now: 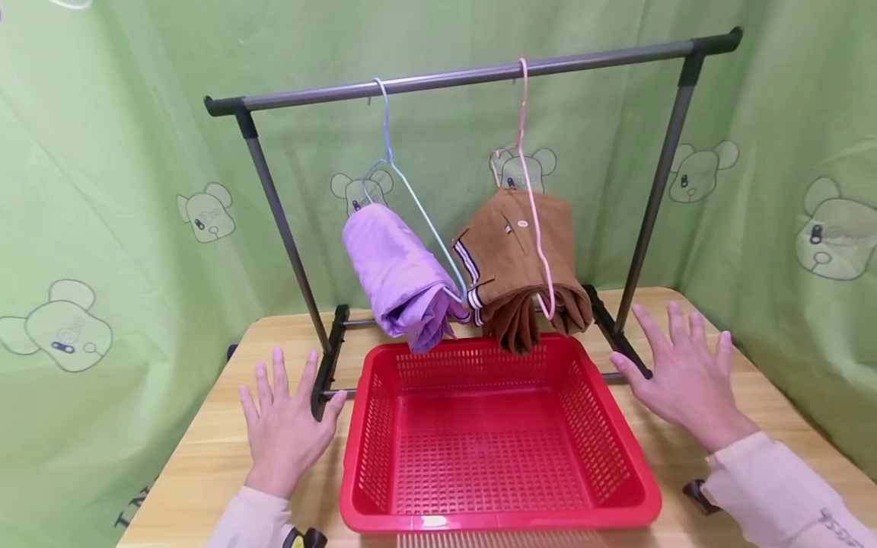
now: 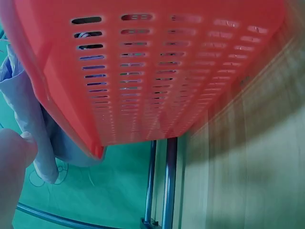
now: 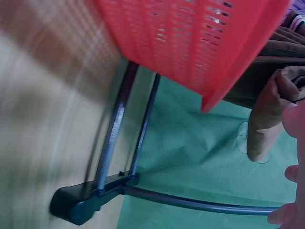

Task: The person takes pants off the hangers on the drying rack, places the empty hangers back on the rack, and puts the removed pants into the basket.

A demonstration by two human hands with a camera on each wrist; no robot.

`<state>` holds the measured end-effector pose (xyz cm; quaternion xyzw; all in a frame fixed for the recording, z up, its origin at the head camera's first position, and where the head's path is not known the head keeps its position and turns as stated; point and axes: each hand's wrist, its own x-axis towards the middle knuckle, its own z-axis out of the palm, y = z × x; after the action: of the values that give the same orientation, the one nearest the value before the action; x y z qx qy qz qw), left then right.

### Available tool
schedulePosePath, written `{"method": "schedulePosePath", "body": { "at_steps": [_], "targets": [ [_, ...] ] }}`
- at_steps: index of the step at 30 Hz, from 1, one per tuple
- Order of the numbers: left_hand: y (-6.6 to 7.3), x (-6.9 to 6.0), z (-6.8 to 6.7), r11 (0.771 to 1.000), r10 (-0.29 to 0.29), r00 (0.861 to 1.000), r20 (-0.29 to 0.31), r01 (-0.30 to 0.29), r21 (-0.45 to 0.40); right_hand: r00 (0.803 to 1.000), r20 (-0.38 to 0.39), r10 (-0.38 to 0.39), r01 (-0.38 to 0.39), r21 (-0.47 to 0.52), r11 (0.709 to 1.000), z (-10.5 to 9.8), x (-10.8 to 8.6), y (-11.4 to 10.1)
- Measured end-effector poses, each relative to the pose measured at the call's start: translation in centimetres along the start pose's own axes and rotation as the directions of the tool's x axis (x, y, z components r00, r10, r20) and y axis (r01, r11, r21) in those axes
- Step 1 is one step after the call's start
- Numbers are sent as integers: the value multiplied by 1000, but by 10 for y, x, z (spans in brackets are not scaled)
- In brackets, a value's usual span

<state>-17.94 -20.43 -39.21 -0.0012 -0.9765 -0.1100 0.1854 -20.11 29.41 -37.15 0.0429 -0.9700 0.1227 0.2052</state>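
Note:
Fingers spread, my left hand [image 1: 284, 422] hovers by the left side of a red plastic basket [image 1: 352, 457]. On the other side my right hand [image 1: 688, 373] is held out the same way near the rack's right foot; neither hand holds anything. Behind the basket, a purple folded garment [image 1: 397, 262] hangs over a blue hanger [image 1: 418, 205]. To its right, brown folded trousers [image 1: 521, 236] with a striped waistband hang on a pink hanger [image 1: 530, 175]. In the left wrist view part of a thumb [image 2: 16, 152] shows; the right wrist view catches some fingertips [image 3: 288, 214].
Both hangers hook over the top bar of a grey metal rack [image 1: 466, 78]. Its black feet [image 1: 332, 358] stand on the wooden table [image 1: 205, 449]. A green curtain [image 1: 123, 190] with bear outlines surrounds the table. The basket's inside shows only its perforated red floor.

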Motion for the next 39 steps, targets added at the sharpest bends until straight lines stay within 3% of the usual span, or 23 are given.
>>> {"method": "schedulePosePath", "body": {
  "at_steps": [6,9,14,18,22,27,30,34,39],
  "targets": [
    [4,2,-1,996,8,999,43,-4,-91,991,-110,-75,90,142,986,-12,11,-13],
    [6,3,-3,983,3,996,88,13,-181,989,-113,-94,115,196,974,-20,17,-21],
    [9,2,-1,944,12,987,162,42,-328,981,-139,-131,168,300,939,-34,27,-35],
    [10,1,2,905,23,981,194,62,-421,977,-155,-145,198,421,885,-42,33,-45],
    [9,-1,7,853,37,974,225,86,-515,983,-130,-128,177,516,838,-47,37,-52],
    [9,-6,12,765,41,966,257,135,-630,985,-120,-122,170,600,782,-51,42,-60],
    [8,-10,13,682,31,951,307,205,-703,988,-97,-116,152,641,752,-53,45,-66],
    [7,-15,17,550,52,928,369,282,-786,994,-66,-87,109,674,730,-56,48,-72],
    [9,-21,26,433,102,916,388,310,-846,995,-92,-37,92,725,682,-61,53,-79]
  ]
}}
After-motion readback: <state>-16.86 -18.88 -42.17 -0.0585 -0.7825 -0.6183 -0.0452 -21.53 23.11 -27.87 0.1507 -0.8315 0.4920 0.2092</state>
